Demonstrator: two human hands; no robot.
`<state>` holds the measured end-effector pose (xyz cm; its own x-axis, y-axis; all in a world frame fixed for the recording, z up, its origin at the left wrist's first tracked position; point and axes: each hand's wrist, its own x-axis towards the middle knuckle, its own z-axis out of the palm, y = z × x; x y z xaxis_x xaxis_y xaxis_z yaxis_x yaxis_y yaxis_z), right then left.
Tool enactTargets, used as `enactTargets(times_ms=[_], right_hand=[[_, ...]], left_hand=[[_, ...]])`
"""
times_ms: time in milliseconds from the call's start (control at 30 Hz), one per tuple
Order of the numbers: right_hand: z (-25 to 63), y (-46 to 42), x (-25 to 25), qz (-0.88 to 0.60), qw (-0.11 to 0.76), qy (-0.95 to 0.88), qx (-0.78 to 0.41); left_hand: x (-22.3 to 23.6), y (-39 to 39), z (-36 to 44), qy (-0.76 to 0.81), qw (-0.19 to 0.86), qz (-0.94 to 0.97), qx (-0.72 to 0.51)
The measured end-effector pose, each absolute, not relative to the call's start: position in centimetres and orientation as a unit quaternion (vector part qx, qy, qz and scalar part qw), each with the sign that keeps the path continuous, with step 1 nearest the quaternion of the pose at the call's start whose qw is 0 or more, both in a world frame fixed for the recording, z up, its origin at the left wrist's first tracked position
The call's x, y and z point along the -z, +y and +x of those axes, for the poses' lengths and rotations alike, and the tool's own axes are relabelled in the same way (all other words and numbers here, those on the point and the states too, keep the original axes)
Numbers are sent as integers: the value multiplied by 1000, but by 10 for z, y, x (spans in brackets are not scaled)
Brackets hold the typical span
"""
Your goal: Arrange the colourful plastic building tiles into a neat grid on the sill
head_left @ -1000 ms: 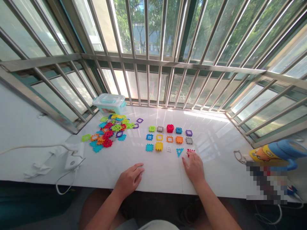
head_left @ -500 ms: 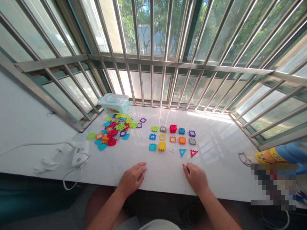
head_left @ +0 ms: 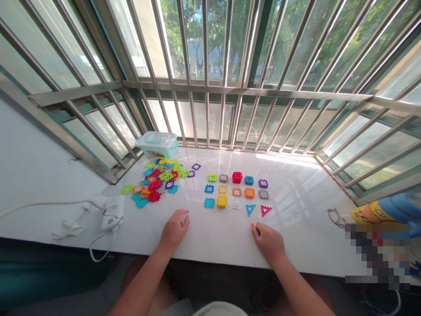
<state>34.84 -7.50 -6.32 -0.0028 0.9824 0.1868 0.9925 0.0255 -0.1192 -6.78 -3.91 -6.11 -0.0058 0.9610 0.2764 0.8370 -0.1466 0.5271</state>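
While tiles point(head_left: 222, 201) lie beyond left hand point(head_left: 174, 230) and right hand point(head_left: 268, 241) | left curled, grip unclear | right open

Heaped plastic tiles point(head_left: 156, 182) block the lidded box point(head_left: 156, 145).
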Motion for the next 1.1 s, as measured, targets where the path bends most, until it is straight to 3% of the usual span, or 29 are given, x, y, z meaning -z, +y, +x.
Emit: enactTargets(times_ms=[200,400,567,767,900,1100], right_hand=[[349,-74,63,-697,103,-709,19],[349,-74,64,-696,110,-709,19],[348,-74,62,-697,107,-709,14],[347,-73,59,-701,107,-705,12],[347,-73,59,-700,108,-705,11],[347,-73,57,-703,99,-704,14]], left_hand=[[26,62,-99,785,12,594,-176],[15,125,-121,835,46,548,-30],[18,135,-135,821,35,569,2],[5,106,-132,795,-27,601,-77],[0,50,-107,697,-90,693,-162],[23,-62,-40,498,-40,846,-184]])
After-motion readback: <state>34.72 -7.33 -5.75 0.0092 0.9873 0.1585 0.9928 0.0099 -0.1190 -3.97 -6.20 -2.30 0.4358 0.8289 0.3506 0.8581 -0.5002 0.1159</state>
